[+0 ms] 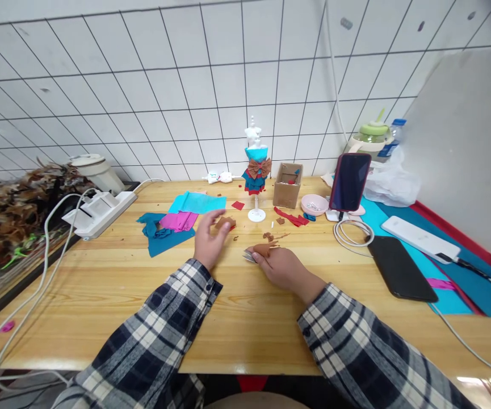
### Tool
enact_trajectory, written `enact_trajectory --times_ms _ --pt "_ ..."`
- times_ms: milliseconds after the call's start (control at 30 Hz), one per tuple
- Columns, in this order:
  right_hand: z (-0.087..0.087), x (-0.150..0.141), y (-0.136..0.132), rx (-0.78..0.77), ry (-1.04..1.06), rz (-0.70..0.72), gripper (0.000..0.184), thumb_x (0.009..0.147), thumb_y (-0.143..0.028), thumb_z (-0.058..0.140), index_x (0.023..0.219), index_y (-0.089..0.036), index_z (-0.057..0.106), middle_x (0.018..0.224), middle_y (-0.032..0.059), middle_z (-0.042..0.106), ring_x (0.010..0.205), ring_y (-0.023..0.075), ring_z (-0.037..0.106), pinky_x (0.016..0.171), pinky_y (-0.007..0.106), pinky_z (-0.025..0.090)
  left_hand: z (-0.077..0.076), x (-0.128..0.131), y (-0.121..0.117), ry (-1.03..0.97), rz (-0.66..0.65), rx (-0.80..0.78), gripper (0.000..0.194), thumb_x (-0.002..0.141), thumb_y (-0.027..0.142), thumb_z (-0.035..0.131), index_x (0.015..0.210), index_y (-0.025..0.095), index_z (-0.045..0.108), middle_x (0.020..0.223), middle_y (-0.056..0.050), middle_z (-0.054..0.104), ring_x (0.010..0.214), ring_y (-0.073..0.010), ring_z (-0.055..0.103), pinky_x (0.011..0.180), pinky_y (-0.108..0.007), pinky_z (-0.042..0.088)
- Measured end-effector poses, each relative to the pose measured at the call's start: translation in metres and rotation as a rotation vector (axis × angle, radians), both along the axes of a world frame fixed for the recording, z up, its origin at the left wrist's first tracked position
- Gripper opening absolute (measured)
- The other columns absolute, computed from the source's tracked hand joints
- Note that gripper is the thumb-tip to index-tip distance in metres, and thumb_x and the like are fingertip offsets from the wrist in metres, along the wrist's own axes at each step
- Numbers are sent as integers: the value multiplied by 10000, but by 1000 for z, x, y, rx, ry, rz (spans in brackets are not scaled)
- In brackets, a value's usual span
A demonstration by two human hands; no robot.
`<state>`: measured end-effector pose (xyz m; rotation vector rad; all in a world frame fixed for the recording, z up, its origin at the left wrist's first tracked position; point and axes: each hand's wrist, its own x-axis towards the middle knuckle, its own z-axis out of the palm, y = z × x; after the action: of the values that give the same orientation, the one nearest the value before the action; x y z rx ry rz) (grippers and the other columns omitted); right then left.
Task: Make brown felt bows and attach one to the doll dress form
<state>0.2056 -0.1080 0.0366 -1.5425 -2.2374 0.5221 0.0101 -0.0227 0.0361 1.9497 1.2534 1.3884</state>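
My right hand (285, 268) is closed over the middle of the table, gripping a piece of brown crepe paper (264, 249). Silver metal tips (248, 257) poke out by its thumb; the rest of that tool is hidden. My left hand (209, 241) is raised with thumb and forefinger apart, beside a brown and red scrap (227, 223); I cannot tell whether they touch. Behind the hands a small white dress form (252, 136) stands upright, wearing a cyan, teal and red paper dress (254, 183) with a brown bow (259, 168).
Cyan paper (194, 201), magenta paper (179, 221) and teal paper (171, 243) lie left. A cardboard box (286, 193), pink bowl (314, 205), red strips (292, 216) and upright phone (349, 182) stand or lie right. A black phone (402, 268) and power strip (100, 213) flank the table.
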Motion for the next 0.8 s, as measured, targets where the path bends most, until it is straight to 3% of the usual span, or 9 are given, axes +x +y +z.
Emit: enact_trajectory --times_ms 100,167,233,333,467,567,700,800 --pt "1 -2 -2 37 -129 18 510 986 -453 240 1060 -173 661 906 131 715 814 223 646 696 298 410 7 8 -15 152 -450 -69 358 845 402 572 1141 214 645 1219 -107 623 1194 -262 519 1056 -401 359" --pt "0 -5 -2 71 -182 65 485 979 -430 273 1017 -141 662 888 156 706 776 223 638 676 299 403 7 15 -23 201 -601 -166 382 830 428 591 1144 220 653 1225 -112 629 1177 -275 537 1026 -406 387" --pt "-1 -7 -2 86 -204 112 450 976 -397 288 1030 -135 651 884 161 702 754 222 634 659 299 396 5 20 -26 209 -677 -240 331 821 430 607 1047 204 693 1102 -108 683 1066 -264 596 960 -389 432" --pt "-1 -7 -2 43 -229 107 487 983 -423 257 1005 -149 658 826 149 706 715 218 636 634 296 384 0 24 -24 88 -612 -330 260 806 417 629 831 168 699 867 -72 703 838 -214 631 813 -338 480" --pt "3 -5 -2 9 -159 55 474 989 -429 251 1002 -196 663 900 108 720 790 217 650 664 292 388 -6 22 -15 -121 -344 -373 253 755 394 675 680 160 618 657 0 605 650 -147 555 669 -276 451" --pt "3 -3 0 -47 8 -33 425 985 -434 280 1062 -235 647 963 72 718 874 212 647 722 293 404 -10 17 -8 -253 -201 -355 235 707 371 718 753 163 617 720 3 616 691 -143 558 698 -276 448" --pt "-5 0 7 -117 341 -163 429 952 -503 348 1057 -215 648 1033 70 698 964 213 619 815 314 423 -13 13 -4 -322 -139 -333 275 660 347 763 787 173 593 817 -10 638 777 -157 587 760 -291 459" --pt "-14 1 14 -161 659 -223 440 903 -541 429 1054 -178 626 995 69 686 889 194 619 794 311 450 -12 15 -6 -308 -140 -320 281 657 342 776 795 171 601 861 -19 642 833 -163 590 792 -287 457"
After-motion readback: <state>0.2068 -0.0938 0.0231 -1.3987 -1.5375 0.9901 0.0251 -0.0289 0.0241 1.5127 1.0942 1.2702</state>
